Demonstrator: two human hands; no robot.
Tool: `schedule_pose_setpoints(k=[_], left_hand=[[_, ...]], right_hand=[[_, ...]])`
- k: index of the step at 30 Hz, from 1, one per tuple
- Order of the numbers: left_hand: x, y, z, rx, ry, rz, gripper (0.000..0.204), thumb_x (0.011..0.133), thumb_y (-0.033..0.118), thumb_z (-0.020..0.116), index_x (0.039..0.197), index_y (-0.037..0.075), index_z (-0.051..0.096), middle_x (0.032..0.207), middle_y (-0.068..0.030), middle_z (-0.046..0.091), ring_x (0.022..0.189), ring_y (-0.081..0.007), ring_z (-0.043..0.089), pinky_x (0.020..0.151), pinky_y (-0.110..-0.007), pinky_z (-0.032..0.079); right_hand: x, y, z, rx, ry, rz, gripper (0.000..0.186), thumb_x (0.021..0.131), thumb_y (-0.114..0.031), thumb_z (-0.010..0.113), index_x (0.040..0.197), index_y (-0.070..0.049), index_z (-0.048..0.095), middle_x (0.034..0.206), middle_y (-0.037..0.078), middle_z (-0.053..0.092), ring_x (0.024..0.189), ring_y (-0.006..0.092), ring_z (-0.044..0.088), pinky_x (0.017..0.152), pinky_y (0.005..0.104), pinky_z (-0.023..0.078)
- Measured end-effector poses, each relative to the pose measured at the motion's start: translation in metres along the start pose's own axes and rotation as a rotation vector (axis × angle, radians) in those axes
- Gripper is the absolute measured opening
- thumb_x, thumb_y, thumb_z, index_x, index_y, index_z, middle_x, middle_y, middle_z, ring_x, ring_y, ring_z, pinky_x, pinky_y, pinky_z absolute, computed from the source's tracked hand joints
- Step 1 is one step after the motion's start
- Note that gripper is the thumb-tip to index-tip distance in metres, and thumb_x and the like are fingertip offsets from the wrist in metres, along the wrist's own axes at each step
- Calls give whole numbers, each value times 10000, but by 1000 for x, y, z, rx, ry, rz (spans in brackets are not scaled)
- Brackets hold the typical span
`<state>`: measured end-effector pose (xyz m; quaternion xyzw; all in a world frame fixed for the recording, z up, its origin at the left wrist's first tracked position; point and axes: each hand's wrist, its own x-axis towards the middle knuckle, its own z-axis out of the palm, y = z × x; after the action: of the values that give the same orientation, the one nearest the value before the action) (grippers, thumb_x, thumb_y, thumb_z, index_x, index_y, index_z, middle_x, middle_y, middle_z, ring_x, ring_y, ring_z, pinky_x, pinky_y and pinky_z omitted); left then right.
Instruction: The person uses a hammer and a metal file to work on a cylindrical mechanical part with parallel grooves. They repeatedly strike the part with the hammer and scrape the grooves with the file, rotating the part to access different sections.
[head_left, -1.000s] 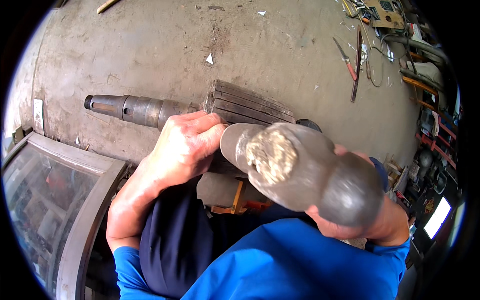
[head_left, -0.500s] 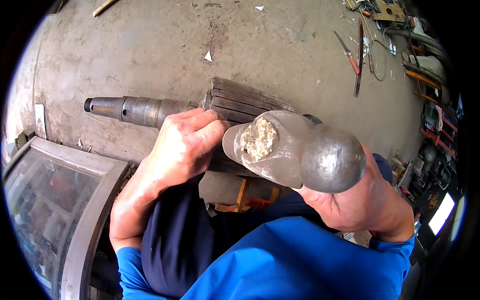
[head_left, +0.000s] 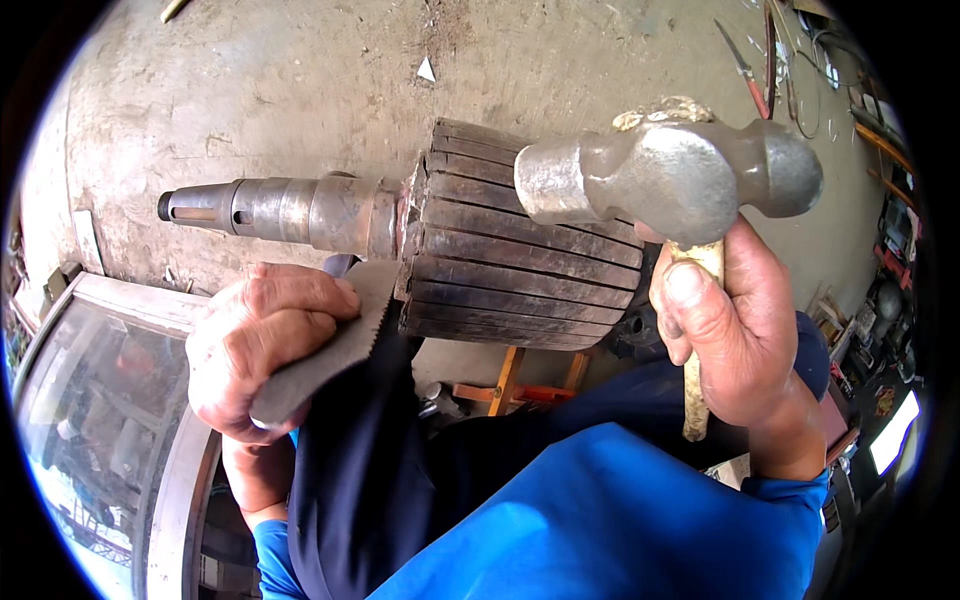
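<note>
My left hand (head_left: 255, 335) grips a flat grey metal piece with a serrated edge (head_left: 335, 350), just left of a slotted metal cylinder (head_left: 510, 275). A stepped steel shaft (head_left: 280, 210) sticks out leftward from that cylinder. In my right hand (head_left: 740, 335) is a ball-peen hammer (head_left: 670, 180), its pale worn handle upright in my fingers and its head in front of the cylinder's upper right part, which it hides; I cannot tell that they touch.
A glass-paned frame (head_left: 180, 310) stands at the lower left. An orange stand (head_left: 505, 380) is below the cylinder. A red-handled knife (head_left: 755, 95) and strips lie on the concrete floor (head_left: 300, 90) at upper right. Clutter and a lit screen (head_left: 890, 430) line the right side.
My left hand has moved down and left from the cylinder's end, bringing the serrated piece into view. The hammer head has risen and turned side-on, showing the handle and more of the cylinder.
</note>
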<state>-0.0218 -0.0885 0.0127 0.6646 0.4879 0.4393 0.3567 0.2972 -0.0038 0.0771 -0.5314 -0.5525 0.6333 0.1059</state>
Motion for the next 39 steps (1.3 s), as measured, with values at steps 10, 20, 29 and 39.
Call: schedule_pose_setpoints(k=[10,20,29,39], left_hand=[[8,2,11,-3,-55,25,286,889,190,844,963,-24,670,898,-216,774,807,-315,790,726,-414,655],[13,-15,24,48,-296,215,270,934,179,795,1005,-50,672,960,-236,776,861,-349,795,760,-450,651],[14,-11,32,59,-220,207,263,733,32,742,983,-33,694,975,-169,764,818,-333,772,692,-409,617],[16,-15,29,25,-266,217,280,741,-23,708,1020,-34,684,971,-190,785,840,-335,788,704,-419,637]], right_hand=[[-4,3,3,-37,-21,-90,470,1141,-299,547,1407,88,550,778,27,570,584,41,470,554,214,404],[-14,1,11,-69,3,-143,388,1125,-240,575,1368,62,556,788,25,591,587,46,479,555,227,412],[-34,-20,-4,-474,-144,-327,324,1006,-190,689,1230,38,745,1138,126,752,1027,258,709,942,377,551],[-80,-28,-9,-739,-169,-273,433,901,-185,759,1307,-35,778,1331,161,766,1264,366,719,1145,444,525]])
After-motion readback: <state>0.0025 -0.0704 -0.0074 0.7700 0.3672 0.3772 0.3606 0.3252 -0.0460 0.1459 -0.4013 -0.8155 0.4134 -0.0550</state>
